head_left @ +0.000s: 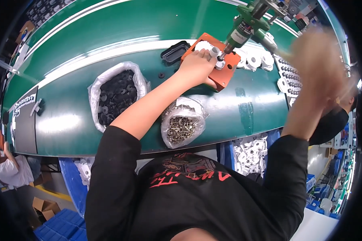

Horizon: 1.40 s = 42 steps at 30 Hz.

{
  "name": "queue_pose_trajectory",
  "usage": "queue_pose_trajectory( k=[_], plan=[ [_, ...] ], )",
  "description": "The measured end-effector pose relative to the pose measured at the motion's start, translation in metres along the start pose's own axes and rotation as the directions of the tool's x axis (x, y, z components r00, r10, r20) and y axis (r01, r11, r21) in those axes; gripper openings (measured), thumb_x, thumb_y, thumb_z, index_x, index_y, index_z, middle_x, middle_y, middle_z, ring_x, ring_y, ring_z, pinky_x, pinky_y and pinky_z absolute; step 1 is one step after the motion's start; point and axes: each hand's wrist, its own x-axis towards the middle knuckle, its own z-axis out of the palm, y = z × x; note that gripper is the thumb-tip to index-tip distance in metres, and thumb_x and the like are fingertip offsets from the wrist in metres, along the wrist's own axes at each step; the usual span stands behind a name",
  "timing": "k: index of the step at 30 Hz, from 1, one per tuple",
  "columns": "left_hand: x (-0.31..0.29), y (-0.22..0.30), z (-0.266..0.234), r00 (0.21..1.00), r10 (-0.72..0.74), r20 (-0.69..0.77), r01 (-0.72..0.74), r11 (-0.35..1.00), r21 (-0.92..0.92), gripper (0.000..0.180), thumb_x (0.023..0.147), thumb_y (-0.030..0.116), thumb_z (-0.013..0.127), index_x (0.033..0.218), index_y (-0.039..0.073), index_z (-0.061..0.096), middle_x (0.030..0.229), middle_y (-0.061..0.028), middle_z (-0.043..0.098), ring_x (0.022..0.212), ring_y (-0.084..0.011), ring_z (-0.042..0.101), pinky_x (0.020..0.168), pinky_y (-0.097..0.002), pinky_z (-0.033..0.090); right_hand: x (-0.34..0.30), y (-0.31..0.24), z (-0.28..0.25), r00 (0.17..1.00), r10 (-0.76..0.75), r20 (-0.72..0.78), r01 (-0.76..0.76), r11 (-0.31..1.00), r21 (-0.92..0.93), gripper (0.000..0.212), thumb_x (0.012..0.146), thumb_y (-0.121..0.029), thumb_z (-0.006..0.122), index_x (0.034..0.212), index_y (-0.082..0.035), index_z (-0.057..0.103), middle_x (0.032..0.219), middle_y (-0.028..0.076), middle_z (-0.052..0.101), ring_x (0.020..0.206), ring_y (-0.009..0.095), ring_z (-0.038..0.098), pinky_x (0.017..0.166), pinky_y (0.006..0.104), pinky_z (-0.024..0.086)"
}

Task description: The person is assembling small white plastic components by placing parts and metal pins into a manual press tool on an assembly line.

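My left hand (197, 66) lies on an orange fixture block (228, 73), its fingers closed on a white plastic part (214, 52) with a short tube. Right beside those fingertips, the tip of a green power screwdriver (242, 31) on a stand comes down to the part. My right hand (317, 66) is raised at the right, smeared by motion. A handle (265, 41) runs from the green tool toward it; whether the fingers grip anything is not visible.
Near my left forearm stand a bag of black parts (118, 90) and a bag of screws (182, 127). A black tray (175, 52) sits left of the fixture. White parts (253, 60) and a tray of small parts (289, 76) lie right. Below the bench edge is a bin of white parts (250, 154).
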Motion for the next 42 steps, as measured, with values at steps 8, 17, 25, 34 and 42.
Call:
queue_pose_trajectory(
  k=[8,17,25,34,42],
  plan=[
    [-0.007,-0.006,-0.010,0.996,0.029,-0.089,-0.017,0.991,0.130,0.085,0.051,0.061,0.075,0.104,-0.003,0.055,0.104,-0.0226,0.061,0.100,-0.0360,0.060,0.085,-0.0412,0.046,-0.038,0.036,0.048,0.978,-0.092,-0.186,0.102,0.994,0.040,0.026,0.077,-0.023,0.064,0.087,0.001,0.065,0.064,0.010,0.062,0.051,0.019,0.060,0.050,0.0266,0.048],
    [0.036,-0.045,-0.015,0.982,-0.176,0.063,0.185,0.963,-0.195,0.053,0.075,0.044,0.066,0.106,0.003,0.054,0.089,-0.0154,0.063,0.089,-0.0336,0.060,0.080,-0.0408,0.046,-0.110,0.118,-0.118,0.601,0.297,-0.742,0.651,0.357,0.670,0.055,0.087,-0.053,0.051,0.117,-0.007,0.046,0.094,0.015,0.061,0.080,0.026,0.061,0.070,0.0360,0.051],
    [0.062,-0.036,-0.038,0.953,-0.096,0.288,0.163,0.962,-0.218,0.040,0.073,0.028,0.066,0.103,0.003,0.058,0.100,-0.0141,0.060,0.097,-0.0284,0.058,0.087,-0.0398,0.041,-0.148,0.216,-0.039,0.223,0.499,-0.838,0.028,0.856,0.517,0.054,0.092,-0.042,0.043,0.126,-0.001,0.046,0.111,0.016,0.058,0.101,0.027,0.056,0.088,0.0357,0.042],
    [0.092,-0.061,-0.082,0.808,-0.446,0.386,0.410,0.895,0.175,0.055,0.066,0.040,0.067,0.108,0.006,0.058,0.101,-0.0166,0.065,0.094,-0.0285,0.064,0.081,-0.0372,0.049,-0.141,0.277,0.074,0.555,0.487,-0.675,-0.824,0.207,-0.528,0.064,0.063,-0.017,0.073,0.123,-0.020,0.051,0.149,0.013,0.021,0.133,0.037,0.025,0.101,0.0553,0.028],
    [-0.026,-0.241,-0.028,0.603,-0.785,0.141,0.797,0.584,-0.155,0.080,0.058,0.051,0.075,0.113,-0.003,0.052,0.117,-0.0250,0.053,0.107,-0.0365,0.055,0.090,-0.0401,0.046,-0.120,0.259,0.081,0.472,0.530,-0.704,-0.879,0.340,-0.334,0.045,0.071,-0.021,0.071,0.109,-0.007,0.051,0.111,0.017,0.049,0.101,0.036,0.048,0.087,0.0445,0.041]
  ],
)
